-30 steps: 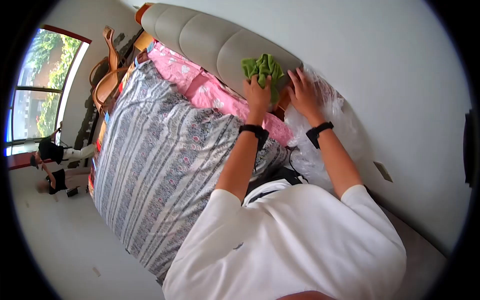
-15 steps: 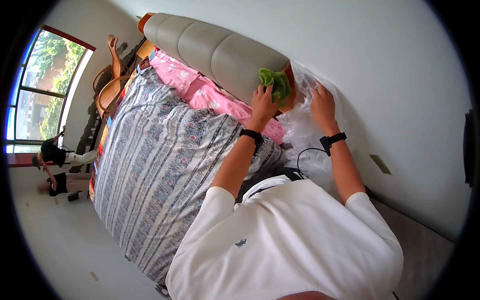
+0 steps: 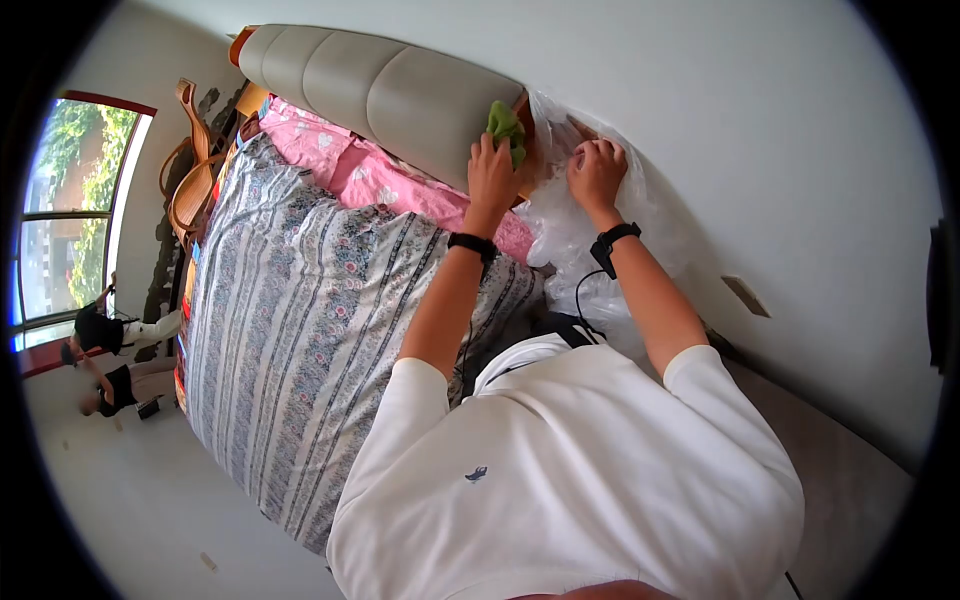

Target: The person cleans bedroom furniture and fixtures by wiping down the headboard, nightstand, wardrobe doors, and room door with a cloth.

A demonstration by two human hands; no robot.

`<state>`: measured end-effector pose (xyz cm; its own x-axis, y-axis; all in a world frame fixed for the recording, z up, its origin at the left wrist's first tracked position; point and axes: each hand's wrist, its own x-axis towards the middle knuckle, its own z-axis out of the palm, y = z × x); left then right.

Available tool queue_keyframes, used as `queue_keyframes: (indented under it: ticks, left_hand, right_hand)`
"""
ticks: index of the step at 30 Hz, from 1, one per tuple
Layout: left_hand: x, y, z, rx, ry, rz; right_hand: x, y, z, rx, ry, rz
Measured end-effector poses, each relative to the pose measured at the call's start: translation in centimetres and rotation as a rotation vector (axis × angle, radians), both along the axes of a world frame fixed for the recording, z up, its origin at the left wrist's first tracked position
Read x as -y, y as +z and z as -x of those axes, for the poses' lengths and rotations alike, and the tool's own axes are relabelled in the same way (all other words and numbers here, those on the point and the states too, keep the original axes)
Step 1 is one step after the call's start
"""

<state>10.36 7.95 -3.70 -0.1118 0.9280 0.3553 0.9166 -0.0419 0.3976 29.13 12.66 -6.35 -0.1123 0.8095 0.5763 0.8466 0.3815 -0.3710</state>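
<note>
My left hand (image 3: 494,178) is closed on a green cloth (image 3: 506,122) at the right end of the padded grey headboard (image 3: 420,95). Part of the cloth sticks up above my fingers, and its lower part is hidden by the hand. To the right, my right hand (image 3: 598,175) has its fingers curled on clear plastic sheeting (image 3: 650,195). This crumpled plastic hangs between the headboard's wooden end and the wall, and bunches up below my hands. Both wrists wear black bands, and a thin black cable runs from the right one.
A bed with a striped floral cover (image 3: 330,300) and a pink sheet (image 3: 365,180) fills the left side. Beyond it stand a wooden chair (image 3: 195,190) and two people by the window (image 3: 80,190). The white wall (image 3: 760,130) rises close on my right.
My right hand has come closer to the left one, and its fingers have curled in on the plastic. My left hand keeps hold of the green cloth. The camera view has shifted.
</note>
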Motion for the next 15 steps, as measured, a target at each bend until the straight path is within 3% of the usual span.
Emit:
queue_keyframes:
  ticks: [4, 6, 10, 15]
  left_hand:
    - [-5.8, 1.9, -2.3, -0.174, 0.075, 0.042]
    - [-7.1, 0.9, -3.2, -0.302, 0.118, 0.046]
    - [-6.0, 0.6, -3.3, -0.282, 0.131, 0.134]
    - [-1.1, 1.4, -1.6, 0.054, 0.218, 0.122]
  right_hand:
    - [-0.7, -0.4, 0.5, 0.013, -0.038, -0.028]
    - [-0.9, -0.7, 0.5, 0.024, -0.042, 0.157]
    - [-0.9, 0.6, 0.2, 0.080, -0.034, 0.362]
    - [0.0, 0.7, 0.1, 0.047, -0.018, -0.028]
